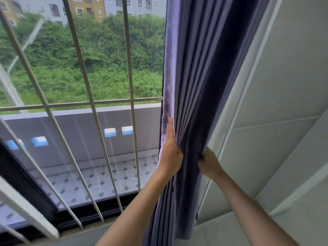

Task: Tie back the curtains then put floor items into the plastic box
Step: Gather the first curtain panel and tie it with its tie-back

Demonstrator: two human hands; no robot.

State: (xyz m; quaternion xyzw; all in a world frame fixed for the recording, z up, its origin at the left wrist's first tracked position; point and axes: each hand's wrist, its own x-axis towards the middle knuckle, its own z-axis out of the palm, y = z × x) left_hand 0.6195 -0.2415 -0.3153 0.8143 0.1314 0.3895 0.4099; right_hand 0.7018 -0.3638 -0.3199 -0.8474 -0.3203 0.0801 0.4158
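Observation:
A purple-blue curtain point(200, 71) hangs gathered into folds at the right side of the window. My left hand point(170, 150) lies along its left edge with the fingers straight up and the thumb tucked into the folds, gripping the bunch. My right hand point(210, 161) grips the curtain's right side from behind, its fingers hidden in the fabric. The two hands squeeze the folds together between them. No tie-back and no plastic box are in view.
A window point(79, 86) with white metal bars point(85, 71) fills the left, with a balcony and greenery outside. The dark window sill point(88, 217) runs low left. A white panelled wall point(284, 103) stands right of the curtain.

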